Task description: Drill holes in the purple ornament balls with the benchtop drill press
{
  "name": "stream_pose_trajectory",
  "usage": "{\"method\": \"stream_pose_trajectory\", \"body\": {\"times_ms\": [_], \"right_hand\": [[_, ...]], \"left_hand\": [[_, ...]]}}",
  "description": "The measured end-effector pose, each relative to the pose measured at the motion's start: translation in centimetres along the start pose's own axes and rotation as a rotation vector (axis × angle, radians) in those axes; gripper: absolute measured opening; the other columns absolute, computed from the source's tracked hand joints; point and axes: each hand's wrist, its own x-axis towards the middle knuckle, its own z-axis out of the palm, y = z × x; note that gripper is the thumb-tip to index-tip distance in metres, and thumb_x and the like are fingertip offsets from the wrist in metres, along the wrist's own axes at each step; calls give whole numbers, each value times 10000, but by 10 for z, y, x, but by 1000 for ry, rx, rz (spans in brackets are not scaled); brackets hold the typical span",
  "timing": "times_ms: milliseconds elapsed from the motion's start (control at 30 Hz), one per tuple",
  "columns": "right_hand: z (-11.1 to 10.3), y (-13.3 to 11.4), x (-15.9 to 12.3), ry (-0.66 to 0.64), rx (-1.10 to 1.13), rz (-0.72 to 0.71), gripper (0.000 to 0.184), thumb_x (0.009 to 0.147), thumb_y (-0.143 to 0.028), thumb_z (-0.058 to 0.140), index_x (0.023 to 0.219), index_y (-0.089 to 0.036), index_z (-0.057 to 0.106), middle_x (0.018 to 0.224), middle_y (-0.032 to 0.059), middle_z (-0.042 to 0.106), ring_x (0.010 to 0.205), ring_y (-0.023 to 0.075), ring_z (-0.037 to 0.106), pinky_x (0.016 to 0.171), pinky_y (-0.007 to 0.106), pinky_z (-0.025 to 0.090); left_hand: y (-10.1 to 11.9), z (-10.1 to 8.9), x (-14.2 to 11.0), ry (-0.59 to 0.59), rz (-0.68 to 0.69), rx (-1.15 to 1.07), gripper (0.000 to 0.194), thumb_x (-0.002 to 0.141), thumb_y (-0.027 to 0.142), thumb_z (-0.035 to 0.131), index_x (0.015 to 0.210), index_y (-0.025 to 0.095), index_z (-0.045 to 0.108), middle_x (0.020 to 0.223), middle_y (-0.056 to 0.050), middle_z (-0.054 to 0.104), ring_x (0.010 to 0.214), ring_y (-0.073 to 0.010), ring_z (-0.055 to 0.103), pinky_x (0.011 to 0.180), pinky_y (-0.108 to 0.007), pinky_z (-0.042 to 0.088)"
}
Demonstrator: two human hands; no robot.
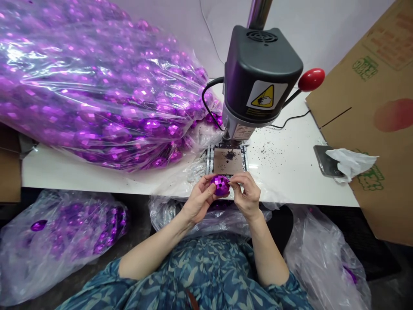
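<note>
A shiny purple faceted ball (pixel 221 185), like a small disco-ball ornament, is held over the table's front edge. My left hand (pixel 203 196) is closed round its left side, thumb on the near face. The fingertips of my right hand (pixel 245 191) pinch at the ball's right end; whether they grip a small part there is too fine to make out. Just beyond the ball lies the flat brown work plate (pixel 227 161) of a bench drill press (pixel 261 77). Dark shavings and a small hole mark the plate.
A huge clear bag of purple balls (pixel 106 94) fills the table's left. Another bag of balls (pixel 71 228) hangs low left, and a plastic bag (pixel 325 254) low right. A red-knobbed lever (pixel 311 80) sticks out rightward. A phone (pixel 327 161), tissue (pixel 351 162) and cardboard box (pixel 380 129) stand right.
</note>
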Motion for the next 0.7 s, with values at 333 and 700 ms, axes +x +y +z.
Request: {"method": "stream_pose_trajectory", "body": {"times_ms": [333,700], "right_hand": [[9,11,-6,-8,96,142,523,941,-527,607,1322,-169,598,1348,105,638,1240,178,631,1079,439,595],[23,-11,-47,-228,-106,-14,481,954,-528,581,1299,-194,616,1359,105,637,1233,163,627,1085,420,594]], "left_hand": [[21,-7,12,-83,-312,-78,385,939,483,791,1039,119,716,896,-106,788,686,-162,763,618,-227,655],[37,-26,42,27,106,74,508,716,309,968,1158,186,751,1108,-44,785,954,-154,731,878,-273,579]]}}
